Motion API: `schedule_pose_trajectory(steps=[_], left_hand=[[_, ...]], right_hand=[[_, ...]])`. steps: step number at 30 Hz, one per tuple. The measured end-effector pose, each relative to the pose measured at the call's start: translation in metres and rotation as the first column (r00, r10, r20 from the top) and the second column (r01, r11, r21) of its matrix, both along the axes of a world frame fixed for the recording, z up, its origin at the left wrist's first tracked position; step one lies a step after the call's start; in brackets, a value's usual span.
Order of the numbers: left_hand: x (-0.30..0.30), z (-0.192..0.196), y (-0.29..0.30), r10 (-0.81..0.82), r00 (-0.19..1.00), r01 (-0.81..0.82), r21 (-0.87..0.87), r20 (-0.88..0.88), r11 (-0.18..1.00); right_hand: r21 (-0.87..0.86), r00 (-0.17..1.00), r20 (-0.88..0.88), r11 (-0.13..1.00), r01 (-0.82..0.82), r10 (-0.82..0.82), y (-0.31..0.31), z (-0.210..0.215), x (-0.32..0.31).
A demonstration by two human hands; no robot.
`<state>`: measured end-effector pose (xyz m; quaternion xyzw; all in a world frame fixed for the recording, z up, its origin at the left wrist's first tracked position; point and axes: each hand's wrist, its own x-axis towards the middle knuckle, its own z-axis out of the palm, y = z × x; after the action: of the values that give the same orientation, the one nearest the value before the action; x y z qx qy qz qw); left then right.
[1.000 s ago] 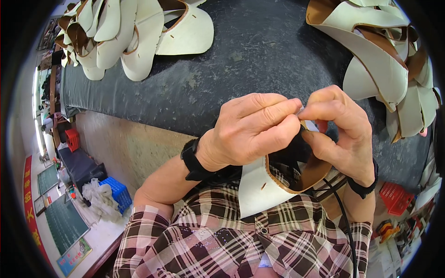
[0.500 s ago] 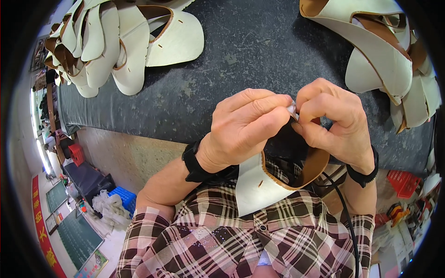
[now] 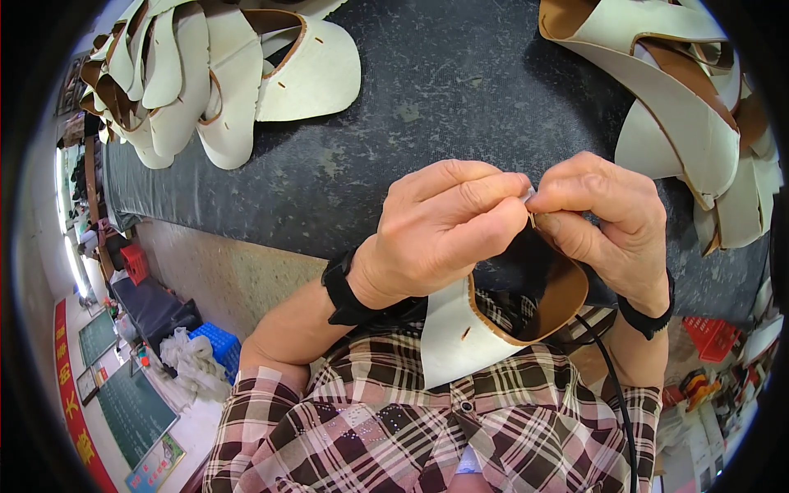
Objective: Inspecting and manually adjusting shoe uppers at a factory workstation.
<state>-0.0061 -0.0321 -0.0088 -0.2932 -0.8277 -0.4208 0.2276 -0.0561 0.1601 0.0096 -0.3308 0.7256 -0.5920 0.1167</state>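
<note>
A cream shoe upper [image 3: 460, 337] with a tan lining and brown edge hangs against my plaid shirt below my hands. My left hand [image 3: 440, 230] and my right hand [image 3: 608, 222] meet above it, fingertips pinched together on its top edge. A small pale bit shows between the thumbs and forefingers; what it is cannot be made out. Both wrists wear black bands.
A dark grey worktable [image 3: 460, 107] lies in front of me. A pile of cream uppers [image 3: 205, 82] sits at its far left, another pile [image 3: 690, 107] at the far right. A blue crate [image 3: 215, 345] and green boards stand on the floor at lower left. A black cable [image 3: 612, 386] runs down my right side.
Both hands have stayed pinched on the upper's edge, the view shifting slightly so the hands sit lower in the picture. The fingers have worked closer together at the top edge.
</note>
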Motion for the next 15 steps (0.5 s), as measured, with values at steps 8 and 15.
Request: schedule_pose_trajectory(steps=[8, 15], left_hand=[[-0.002, -0.003, 0.018, 0.091, 0.994, -0.094, 0.046, 0.060, 0.995], [0.000, 0.009, 0.037, 0.191, 0.931, -0.230, 0.095, 0.311, 0.969]], right_hand=[[0.043, 0.997, -0.081, 0.999, 0.012, -0.008, 0.005, -0.001, -0.007], [-0.015, 0.964, -0.222, 0.989, 0.144, -0.144, 0.010, -0.015, -0.005]])
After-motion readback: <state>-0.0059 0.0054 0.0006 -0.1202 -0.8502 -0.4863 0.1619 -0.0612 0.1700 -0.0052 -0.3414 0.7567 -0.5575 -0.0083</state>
